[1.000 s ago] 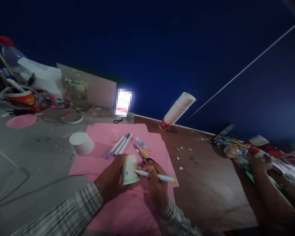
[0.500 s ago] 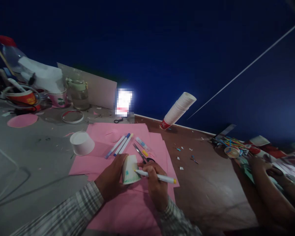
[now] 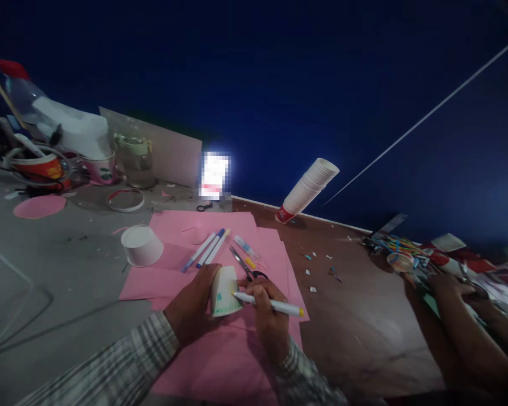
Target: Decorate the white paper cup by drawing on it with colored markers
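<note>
My left hand (image 3: 195, 304) is closed round a white paper cup (image 3: 226, 290) that bears green marks along its lower side. In my right hand (image 3: 268, 316) is a white marker pen (image 3: 275, 305) with a yellow end, its tip at the cup's wall. Just beyond the hands lie scissors (image 3: 242, 263), a yellow cap (image 3: 250, 263), a clear glue stick (image 3: 245, 247) and several capped markers (image 3: 210, 248). All of these rest on pink paper sheets (image 3: 262, 225). A white paper tub (image 3: 142, 246) stands upside down at the left.
A tall leaning stack of paper cups (image 3: 308, 190) stands by the blue wall. A glass jar (image 3: 135, 163) and a red tool-filled tub (image 3: 38, 169) are at the back left. Another person's hands (image 3: 452, 287) work at the right, near coloured strips (image 3: 400, 245).
My hands, the cup and the marker keep almost the same position. At the right, the other person's hands have shifted slightly.
</note>
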Demonstrator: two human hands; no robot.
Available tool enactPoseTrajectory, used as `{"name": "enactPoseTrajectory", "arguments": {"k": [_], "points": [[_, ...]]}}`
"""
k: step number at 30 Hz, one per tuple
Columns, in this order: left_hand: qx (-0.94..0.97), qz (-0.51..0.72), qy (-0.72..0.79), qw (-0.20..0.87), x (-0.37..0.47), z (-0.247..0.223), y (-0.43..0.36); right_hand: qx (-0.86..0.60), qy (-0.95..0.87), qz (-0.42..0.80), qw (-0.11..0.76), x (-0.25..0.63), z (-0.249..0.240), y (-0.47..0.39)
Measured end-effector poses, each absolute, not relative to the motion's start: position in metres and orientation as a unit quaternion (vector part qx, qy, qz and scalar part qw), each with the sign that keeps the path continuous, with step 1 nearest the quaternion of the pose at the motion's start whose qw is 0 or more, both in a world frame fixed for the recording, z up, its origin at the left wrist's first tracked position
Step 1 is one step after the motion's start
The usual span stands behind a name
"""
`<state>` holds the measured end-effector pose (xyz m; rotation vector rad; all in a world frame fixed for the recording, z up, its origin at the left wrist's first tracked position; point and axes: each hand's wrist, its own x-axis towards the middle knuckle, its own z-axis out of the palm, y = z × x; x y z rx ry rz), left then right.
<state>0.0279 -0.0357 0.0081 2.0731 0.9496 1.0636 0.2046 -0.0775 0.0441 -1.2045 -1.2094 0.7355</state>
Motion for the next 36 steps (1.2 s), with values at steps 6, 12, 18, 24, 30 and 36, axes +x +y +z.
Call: {"name": "enactPoseTrajectory", "arguments": {"k": [6,12,18,24,30,36], "points": [[0.785,0.396,0.36,0.313,0.0278,0.0065,-0.0358,-0.529,-0.522,0.307,0.595,0.2029,0.0509,-0.0764],[0.79,0.41,0.346,0.298,0.0276,0.0075,-0.0359,-0.53,-0.524,0.308,0.591,0.2027,0.0501,-0.0764],[0.786,0.407,0.353,0.304,0.0286,0.0117,-0.0362,-0.532,-0.52,0.313,0.59,0.2043,0.0462,-0.0759],[0.79,0.41,0.35,0.291,0.0294,0.011,-0.036,-0.542,-0.522,0.314,0.579,0.2051,0.0465,-0.0766],[0.785,0.41,0.356,0.299,0.029,0.0121,-0.0358,-0.532,-0.52,0.311,0.591,0.2039,0.0494,-0.0765],[0.787,0.398,0.358,0.306,0.028,0.0116,-0.0351,-0.528,-0.516,0.317,0.595,0.2044,0.0473,-0.0754]]}}
